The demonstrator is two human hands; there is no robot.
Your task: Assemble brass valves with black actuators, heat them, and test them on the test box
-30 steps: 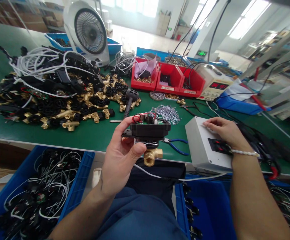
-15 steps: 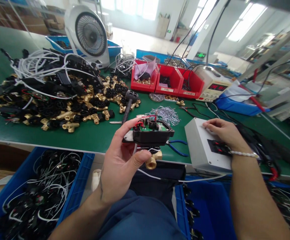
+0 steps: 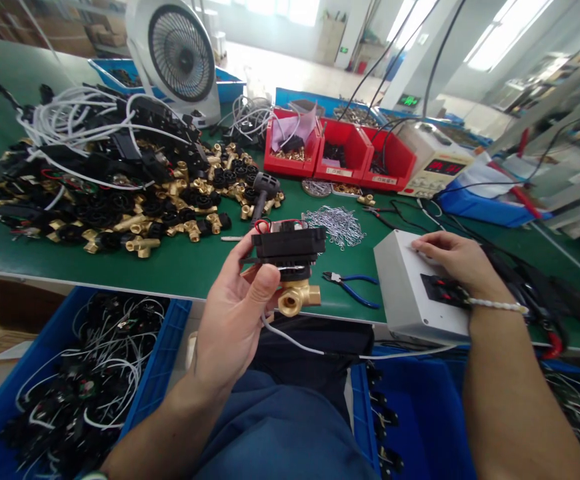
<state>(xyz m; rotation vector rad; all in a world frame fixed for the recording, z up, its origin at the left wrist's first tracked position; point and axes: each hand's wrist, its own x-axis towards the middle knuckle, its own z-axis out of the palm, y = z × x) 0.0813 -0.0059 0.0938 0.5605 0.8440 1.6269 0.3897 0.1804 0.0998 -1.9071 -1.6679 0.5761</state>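
Observation:
My left hand [image 3: 235, 313] grips a valve assembly [image 3: 290, 260]: a black plastic housing with red wires on top and a brass fitting [image 3: 297, 295] below. A white cable [image 3: 315, 347] runs from it toward the right. My right hand [image 3: 453, 260] rests on top of a grey-white test box [image 3: 405, 293] at the table's front edge, fingers curled on its upper face beside a black and red switch panel [image 3: 443, 290].
A heap of brass fittings, black housings and white wires [image 3: 105, 180] covers the green table at left. Blue-handled pliers [image 3: 353, 287], metal clips [image 3: 335, 227], red bins [image 3: 343, 157], a fan [image 3: 180, 53] and a power supply [image 3: 437, 167] lie behind. Blue crates [image 3: 70, 373] of wired parts stand below.
My left hand has tilted the valve assembly back level and lifted it slightly, turning the brass fitting's opening toward me. The right hand has stayed on the box.

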